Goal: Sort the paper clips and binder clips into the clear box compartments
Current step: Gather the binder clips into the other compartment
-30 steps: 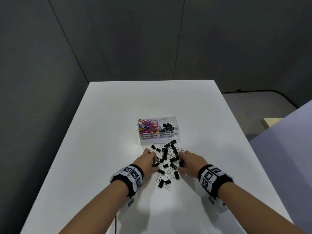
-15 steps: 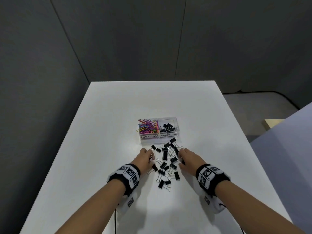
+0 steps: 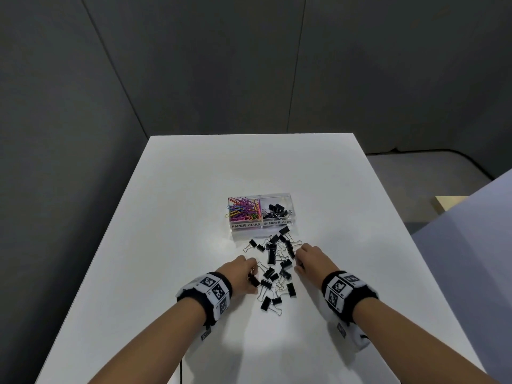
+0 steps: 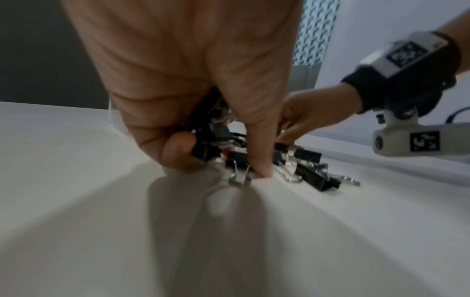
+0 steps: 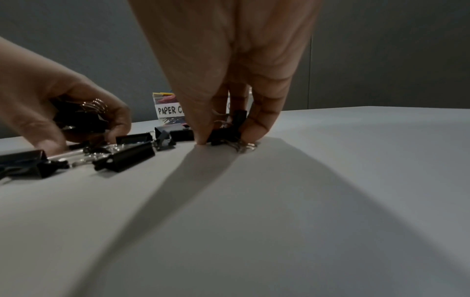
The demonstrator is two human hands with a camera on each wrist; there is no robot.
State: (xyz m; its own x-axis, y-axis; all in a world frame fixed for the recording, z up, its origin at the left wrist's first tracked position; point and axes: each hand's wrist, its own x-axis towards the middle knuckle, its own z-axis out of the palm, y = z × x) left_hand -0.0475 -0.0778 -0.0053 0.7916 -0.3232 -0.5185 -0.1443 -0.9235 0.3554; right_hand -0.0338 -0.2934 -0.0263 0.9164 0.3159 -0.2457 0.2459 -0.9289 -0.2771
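A clear two-compartment box [image 3: 261,229] stands mid-table. Coloured paper clips [image 3: 243,209] fill its left half, black binder clips [image 3: 276,211] its right half. Several loose black binder clips [image 3: 274,261] lie scattered in front of it. My left hand [image 3: 243,273] sits at the pile's left edge, fingers curled round a bunch of binder clips [image 4: 208,138], thumb pressing another clip to the table. My right hand [image 3: 307,259] is at the pile's right edge and pinches a binder clip [image 5: 226,132] between thumb and fingers on the table.
The white table [image 3: 194,189] stretches wide around the box, with dark grey walls behind and to the left. A pale partition [image 3: 471,245] stands to the right. A black cable [image 3: 180,372] hangs near the table's front edge.
My left hand has drawn back slightly toward me along the pile's left side. My right hand stays at the pile's right edge, shifted a little farther forward.
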